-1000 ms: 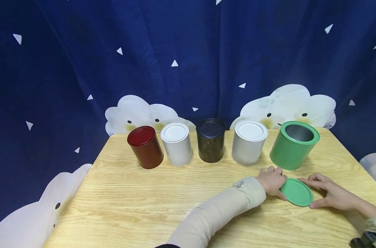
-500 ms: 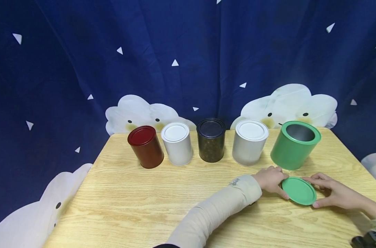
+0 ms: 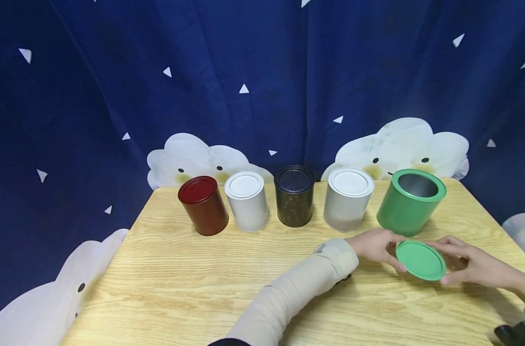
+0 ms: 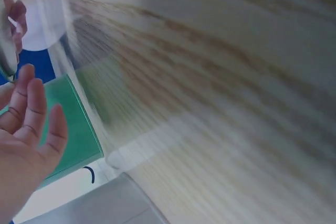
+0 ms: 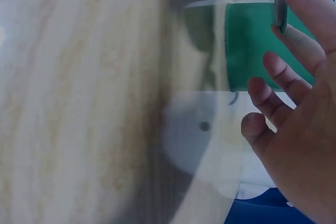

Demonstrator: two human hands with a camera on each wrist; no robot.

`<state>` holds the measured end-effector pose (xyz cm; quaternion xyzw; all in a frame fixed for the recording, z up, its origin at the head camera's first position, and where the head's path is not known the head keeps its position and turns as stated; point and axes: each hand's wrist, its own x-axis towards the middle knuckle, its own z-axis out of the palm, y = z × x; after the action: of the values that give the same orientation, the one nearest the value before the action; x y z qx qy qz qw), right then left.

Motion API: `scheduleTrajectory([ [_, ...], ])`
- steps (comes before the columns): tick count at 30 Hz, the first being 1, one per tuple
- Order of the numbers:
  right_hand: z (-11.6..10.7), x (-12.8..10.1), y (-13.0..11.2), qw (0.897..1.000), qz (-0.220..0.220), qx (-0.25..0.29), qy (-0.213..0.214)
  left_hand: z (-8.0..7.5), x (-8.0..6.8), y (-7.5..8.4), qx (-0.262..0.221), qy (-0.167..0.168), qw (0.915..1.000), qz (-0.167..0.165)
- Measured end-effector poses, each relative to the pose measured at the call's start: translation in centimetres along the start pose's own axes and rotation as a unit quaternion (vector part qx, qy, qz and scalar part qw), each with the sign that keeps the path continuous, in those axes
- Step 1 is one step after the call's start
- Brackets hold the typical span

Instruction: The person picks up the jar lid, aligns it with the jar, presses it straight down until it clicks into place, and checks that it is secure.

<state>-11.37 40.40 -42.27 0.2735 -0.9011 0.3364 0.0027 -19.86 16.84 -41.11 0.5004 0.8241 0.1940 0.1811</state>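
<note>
Both hands hold a round green lid (image 3: 420, 260) by its opposite edges, in front of the green can (image 3: 402, 211). My left hand (image 3: 373, 246) grips the lid's left edge. On the right edge, the thumb and index finger of my right hand (image 3: 471, 262) pinch it. The can stands upright with its top uncovered and its dark inside showing. Seen from the right wrist, the lid (image 5: 281, 11) appears edge-on between thumb and fingers, above the wood. In the left wrist view only a sliver of the lid (image 4: 6, 43) shows; the other fingers are spread loosely.
Left of the green can stand more lidded cans in a row: a white can (image 3: 347, 209), a black can (image 3: 294, 206), another white can (image 3: 250, 209) and a dark red can (image 3: 207, 211). They stand near the back edge of the wooden table (image 3: 180, 288), before a blue curtain (image 3: 245, 57).
The green lid has risen off the table between both hands, moving slightly right and toward the green can, and now tilts. The cans have not moved.
</note>
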Motion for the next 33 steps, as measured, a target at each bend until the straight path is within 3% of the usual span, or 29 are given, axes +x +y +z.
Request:
scheduleTrajectory([
  [3,-0.3,0.0,-0.2,1.0,0.016,0.002,0.003,-0.2,-0.3,0.0,-0.034,0.019,0.9992,0.012],
  [11,-1.3,0.4,-1.0,0.999,0.021,-0.013,0.024,-1.5,-0.9,0.5,-0.062,0.038,0.9972,0.016],
  [26,-3.3,1.1,-2.6,0.999,0.003,-0.013,0.032,-4.2,-1.9,1.4,-0.077,0.058,0.993,0.069],
  [33,-4.1,1.6,-3.1,0.999,-0.024,0.01,0.045,-5.0,-2.3,1.8,-0.062,0.104,0.9915,0.048],
])
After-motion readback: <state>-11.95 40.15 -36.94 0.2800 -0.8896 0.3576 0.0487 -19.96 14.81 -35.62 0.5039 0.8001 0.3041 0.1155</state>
